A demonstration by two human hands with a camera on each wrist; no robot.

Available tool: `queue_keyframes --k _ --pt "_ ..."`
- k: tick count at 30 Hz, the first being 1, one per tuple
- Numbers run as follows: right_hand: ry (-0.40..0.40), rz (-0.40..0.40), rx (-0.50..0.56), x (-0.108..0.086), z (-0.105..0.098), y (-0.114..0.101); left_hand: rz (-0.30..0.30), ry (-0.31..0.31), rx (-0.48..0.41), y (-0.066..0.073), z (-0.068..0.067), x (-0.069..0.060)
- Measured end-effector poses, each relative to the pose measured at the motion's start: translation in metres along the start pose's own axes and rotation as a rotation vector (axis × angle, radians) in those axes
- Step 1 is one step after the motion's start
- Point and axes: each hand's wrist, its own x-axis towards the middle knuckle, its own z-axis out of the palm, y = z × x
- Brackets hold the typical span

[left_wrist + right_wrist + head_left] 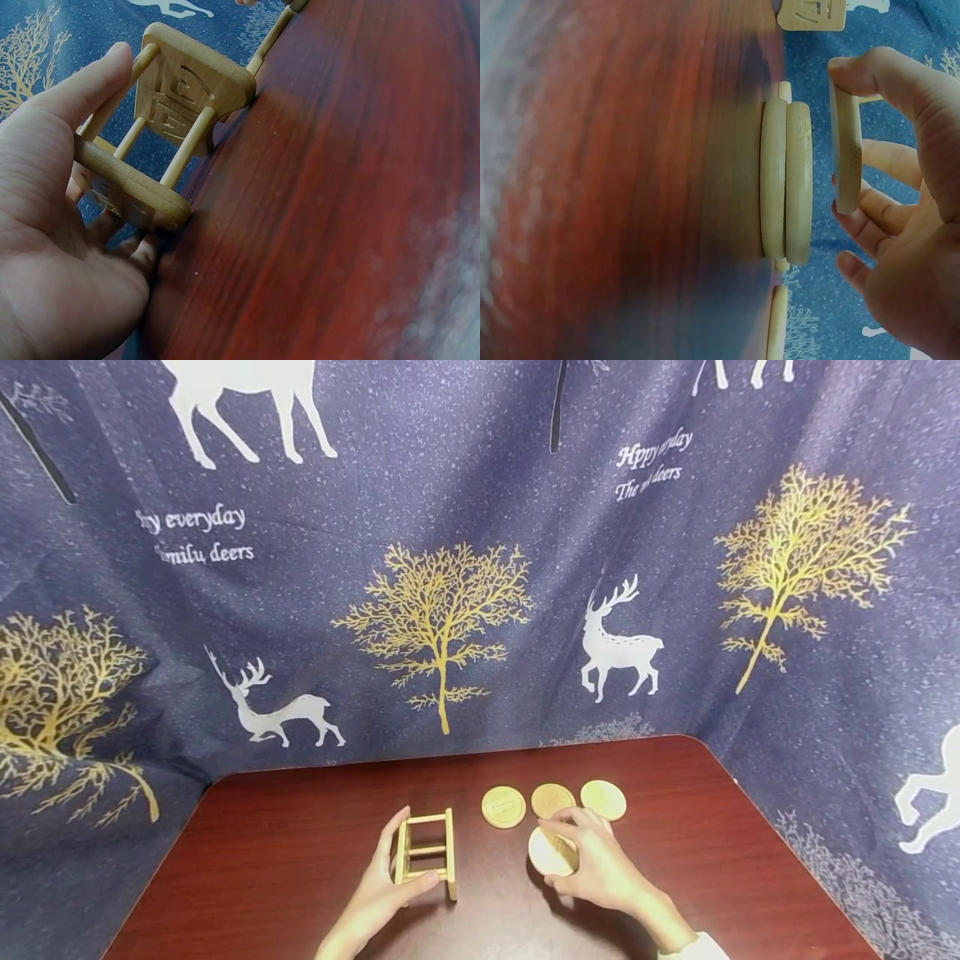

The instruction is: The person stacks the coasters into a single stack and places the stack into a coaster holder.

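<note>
My left hand grips a small wooden rack with thumb and fingers at its near and far ends. In the left wrist view, carved end panels joined by round rods show beside the palm. My right hand pinches a round wooden disc by its edge. The right wrist view shows that disc between thumb and fingers of the hand, held apart from two stacked discs on the table. The head view hides that stack.
Behind the right hand, three round discs lie in a row on the dark red table: left, middle and right. A blue cloth with deer and trees hangs behind the table.
</note>
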Motion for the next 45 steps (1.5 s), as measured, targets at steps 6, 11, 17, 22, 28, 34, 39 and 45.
queue_keyframes --k 6,11,17,22,28,34,39,45 --pt "-0.007 0.015 0.000 -0.002 -0.003 0.000 -0.002 0.003 0.011 0.002 0.000 0.000" --pt "-0.019 0.037 0.007 -0.002 -0.005 0.001 -0.008 -0.006 -0.018 0.001 0.000 0.000" --pt "-0.014 0.049 0.018 -0.004 -0.007 0.003 -0.007 -0.002 0.001 0.001 -0.001 -0.001" --pt "0.003 0.047 0.009 -0.005 -0.007 0.005 -0.006 0.006 0.015 0.003 0.000 -0.002" --pt "0.006 0.050 0.002 -0.008 -0.009 0.009 -0.006 0.003 0.009 0.003 0.000 -0.001" --pt "0.019 0.038 -0.010 -0.009 -0.009 0.012 -0.003 -0.006 -0.001 0.002 0.000 -0.001" --pt "0.026 0.040 -0.017 -0.010 -0.010 0.013 0.006 -0.005 0.018 0.001 -0.001 -0.001" --pt "0.004 0.063 0.004 -0.011 -0.012 0.011 0.004 0.002 0.017 0.000 -0.001 -0.001"
